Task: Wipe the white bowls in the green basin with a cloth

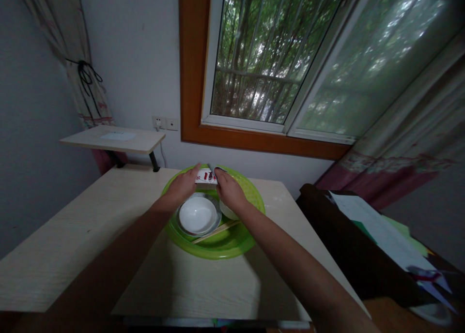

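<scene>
Both my hands are over the far half of a green basin (214, 253). My left hand (183, 184) grips the left end of a white thing with red print (206, 176); its full shape is hidden, so I cannot tell its kind. My right hand (230, 190) is closed at the right end of the same thing, with something thin and dark by its fingertips. Below them in the basin, a white bowl (198, 216) rests on a metal plate (218, 220). Another pale bowl (228, 212) is partly covered by my right hand. A pair of chopsticks (216, 231) lies across the front.
The basin stands on a pale wooden table (141, 255). A small raised shelf (116, 137) with a paper on it is at the back left. Behind are a wall socket (159, 123) and a window (269, 57). Papers (378, 226) lie on dark furniture at the right.
</scene>
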